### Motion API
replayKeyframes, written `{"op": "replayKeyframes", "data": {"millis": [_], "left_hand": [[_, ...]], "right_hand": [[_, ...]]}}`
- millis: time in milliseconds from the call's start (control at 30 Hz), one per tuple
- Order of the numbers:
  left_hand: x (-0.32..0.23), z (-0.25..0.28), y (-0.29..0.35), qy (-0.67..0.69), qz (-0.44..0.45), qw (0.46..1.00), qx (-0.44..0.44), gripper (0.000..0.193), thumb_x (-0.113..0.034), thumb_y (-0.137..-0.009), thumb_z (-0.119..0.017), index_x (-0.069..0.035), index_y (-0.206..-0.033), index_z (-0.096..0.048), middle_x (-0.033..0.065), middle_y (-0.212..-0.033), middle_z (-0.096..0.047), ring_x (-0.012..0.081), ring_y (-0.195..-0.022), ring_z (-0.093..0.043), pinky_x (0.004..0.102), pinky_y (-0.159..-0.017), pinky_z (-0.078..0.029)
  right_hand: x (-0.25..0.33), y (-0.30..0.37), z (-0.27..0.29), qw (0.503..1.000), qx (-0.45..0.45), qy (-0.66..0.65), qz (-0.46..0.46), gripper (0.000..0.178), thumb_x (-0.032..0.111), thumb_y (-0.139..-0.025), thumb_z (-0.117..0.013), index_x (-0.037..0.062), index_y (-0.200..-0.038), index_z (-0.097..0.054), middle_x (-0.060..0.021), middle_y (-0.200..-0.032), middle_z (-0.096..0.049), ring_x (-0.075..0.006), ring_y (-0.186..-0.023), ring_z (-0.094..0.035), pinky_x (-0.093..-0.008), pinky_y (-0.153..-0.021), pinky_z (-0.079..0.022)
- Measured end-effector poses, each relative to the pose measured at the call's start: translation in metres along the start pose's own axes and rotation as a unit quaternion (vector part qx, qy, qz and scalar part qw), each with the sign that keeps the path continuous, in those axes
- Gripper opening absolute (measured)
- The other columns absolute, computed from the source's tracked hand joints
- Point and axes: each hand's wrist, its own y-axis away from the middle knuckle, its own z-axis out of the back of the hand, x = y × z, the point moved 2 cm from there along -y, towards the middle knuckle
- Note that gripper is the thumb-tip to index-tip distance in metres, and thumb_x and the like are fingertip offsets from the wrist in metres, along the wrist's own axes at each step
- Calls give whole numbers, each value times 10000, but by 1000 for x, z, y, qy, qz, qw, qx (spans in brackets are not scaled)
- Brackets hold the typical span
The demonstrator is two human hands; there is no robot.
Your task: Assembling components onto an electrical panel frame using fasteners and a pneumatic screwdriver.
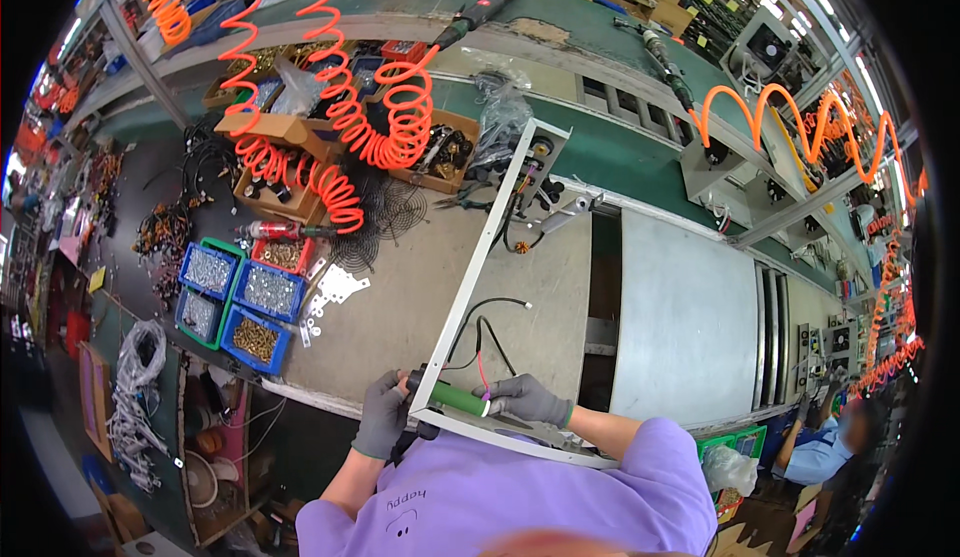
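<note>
A light-grey metal frame [466, 288] stands on the bench edge against my body, its long side running away from me. Inside its near corner lies a green cylinder [452, 397] with a white end and a red lead at a purple connector. My left hand [381, 419], in a grey glove, is closed on a black round part [413, 381] outside the frame, in line with the cylinder. My right hand [533, 400], also gloved, has its fingertips closed at the cylinder's white end. Black wires [478, 329] rise beside it. At the frame's far end sit small wired parts [538, 157].
To the left stand blue bins [257, 339] of screws and a red bin [283, 255], with white flat pieces [337, 290] alongside. Orange coiled hoses [385, 122] hang over cardboard boxes [440, 160]. At right lies a grey plate [688, 317] by rollers. Another person [822, 447] works far right.
</note>
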Motion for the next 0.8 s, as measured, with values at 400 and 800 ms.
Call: {"op": "replayKeyframes", "data": {"millis": [400, 800], "left_hand": [[-5, -6, 5, -17, 3, 999, 32, 241, -184, -891, -550, 8, -1037, -550, 54, -875, -607, 129, -763, -578, 256, -721, -465], [-10, -20, 8, -60, -24, 998, -10, 256, -180, -900, -515, 22, -1058, -528, 67, -890, -608, 129, -757, -588, 263, -698, -485]], "right_hand": [[12, 1, -2, 1000, 16, 8, 5, 290, 59, -822, -636, -14, -1102, -605, -58, -1015, -658, -88, -916, -577, -249, -852, -467], [11, -1, 1, 1000, 15, 26, 10, 302, 53, -821, -632, 3, -1118, -610, -55, -982, -665, -89, -885, -587, -241, -833, -469]]}}
